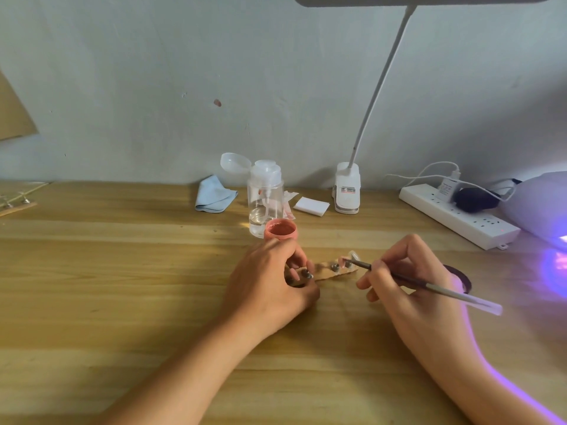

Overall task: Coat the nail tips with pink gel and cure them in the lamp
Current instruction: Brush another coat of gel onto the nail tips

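Observation:
A wooden strip (pixel 329 275) with several nail tips on small metal stands lies on the table. My left hand (pixel 270 283) grips its left end. My right hand (pixel 411 277) holds a thin brush (pixel 429 286); the bristle end touches the rightmost clear nail tip (pixel 348 259). An open pot of pink gel (pixel 280 230) sits just behind my left hand. The curing lamp (pixel 540 207) stands at the far right and casts purple light on the table.
Behind the pot stand a clear pump bottle (pixel 265 197), a blue cloth (pixel 214 194), white pads (pixel 311 206) and a clip-on desk lamp (pixel 346 188). A white power strip (pixel 460 216) with plugs lies at the back right. A dark lid (pixel 458 276) sits behind my right hand.

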A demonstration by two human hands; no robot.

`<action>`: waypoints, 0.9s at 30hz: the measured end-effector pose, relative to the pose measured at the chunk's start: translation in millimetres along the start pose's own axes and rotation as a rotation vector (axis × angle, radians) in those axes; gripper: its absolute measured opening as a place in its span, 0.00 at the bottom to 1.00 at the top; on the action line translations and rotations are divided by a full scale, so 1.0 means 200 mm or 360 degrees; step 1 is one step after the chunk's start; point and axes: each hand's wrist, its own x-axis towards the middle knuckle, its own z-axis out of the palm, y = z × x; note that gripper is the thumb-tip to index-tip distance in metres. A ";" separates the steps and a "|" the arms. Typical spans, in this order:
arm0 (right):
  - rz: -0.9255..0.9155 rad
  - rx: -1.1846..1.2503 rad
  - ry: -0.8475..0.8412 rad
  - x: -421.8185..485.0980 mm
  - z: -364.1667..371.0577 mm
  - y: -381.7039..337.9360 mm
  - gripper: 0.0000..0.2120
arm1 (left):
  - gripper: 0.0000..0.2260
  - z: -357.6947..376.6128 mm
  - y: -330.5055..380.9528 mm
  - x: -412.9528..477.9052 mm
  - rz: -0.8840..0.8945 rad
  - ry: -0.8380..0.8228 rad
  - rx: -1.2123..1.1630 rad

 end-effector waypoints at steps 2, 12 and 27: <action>-0.0002 0.0007 -0.0005 0.00 0.00 0.00 0.09 | 0.07 0.00 0.00 0.00 0.0001 -0.0004 0.0002; -0.0029 0.0026 -0.0022 0.00 0.00 0.00 0.08 | 0.08 0.01 0.00 0.01 -0.0031 0.0018 -0.0028; -0.0227 -0.0238 -0.0038 -0.03 0.00 -0.03 0.09 | 0.06 0.00 0.02 -0.01 0.0031 0.0044 0.0019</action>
